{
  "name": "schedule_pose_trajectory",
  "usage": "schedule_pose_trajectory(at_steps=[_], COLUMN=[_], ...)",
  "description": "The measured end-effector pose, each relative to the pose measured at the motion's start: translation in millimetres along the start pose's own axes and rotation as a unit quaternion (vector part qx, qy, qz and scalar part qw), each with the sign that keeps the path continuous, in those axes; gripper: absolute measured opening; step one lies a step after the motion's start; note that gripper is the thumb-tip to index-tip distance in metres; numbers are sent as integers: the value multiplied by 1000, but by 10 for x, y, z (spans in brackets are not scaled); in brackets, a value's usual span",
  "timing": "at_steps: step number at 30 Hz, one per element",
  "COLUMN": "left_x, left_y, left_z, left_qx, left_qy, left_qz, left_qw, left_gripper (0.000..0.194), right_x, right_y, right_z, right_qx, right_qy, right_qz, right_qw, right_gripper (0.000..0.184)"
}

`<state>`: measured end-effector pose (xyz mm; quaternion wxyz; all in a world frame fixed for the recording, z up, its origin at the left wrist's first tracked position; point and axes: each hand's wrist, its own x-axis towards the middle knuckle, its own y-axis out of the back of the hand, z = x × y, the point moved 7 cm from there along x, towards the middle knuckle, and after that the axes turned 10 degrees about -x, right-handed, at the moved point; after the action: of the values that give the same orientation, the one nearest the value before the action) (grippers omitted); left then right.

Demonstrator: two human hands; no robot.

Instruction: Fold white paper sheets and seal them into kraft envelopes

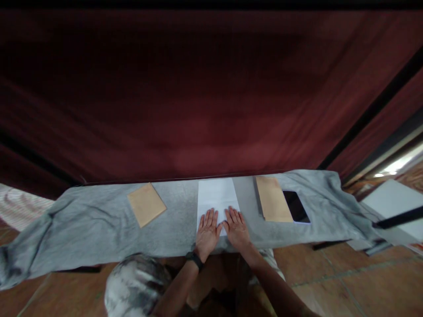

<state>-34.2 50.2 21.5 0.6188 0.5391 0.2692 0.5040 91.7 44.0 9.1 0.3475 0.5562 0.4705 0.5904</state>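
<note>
A white sheet of paper [216,191] lies on the grey cloth in the middle of the narrow table, with a faint crease across it. My left hand [207,231] rests flat on its near left part, fingers stretched out. Beside it, my right hand [236,229] lies flat on the near right part, fingers a little apart. The two thumbs almost meet over the paper. Both palms hide much of the sheet's near end.
Left of the paper is a brown envelope [147,204]. To the right, a stack of brown envelopes [274,200] lies beside a dark-screened phone [296,206]. Grey cloth [99,220] covers the table. A dark red panel [211,110] rises along the far edge.
</note>
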Motion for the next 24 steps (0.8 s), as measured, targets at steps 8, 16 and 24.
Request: schedule_pose_trajectory(at_steps=[8, 16, 24], left_x=[-297, -373, -298], left_y=[153, 136, 214], left_z=[-339, -283, -94], left_qx=[11, 46, 84], left_qy=[-30, -81, -68], left_qz=[-5, -132, -136], left_qw=[999, 987, 985], left_gripper=[66, 46, 58], right_x=[-222, -274, -306], right_y=[105, 130, 128], right_z=[421, 440, 525], right_qx=[-35, -34, 25], right_qy=[-34, -36, -8], right_qz=[49, 32, 15], right_qw=[998, 998, 1000], right_gripper=[53, 54, 47])
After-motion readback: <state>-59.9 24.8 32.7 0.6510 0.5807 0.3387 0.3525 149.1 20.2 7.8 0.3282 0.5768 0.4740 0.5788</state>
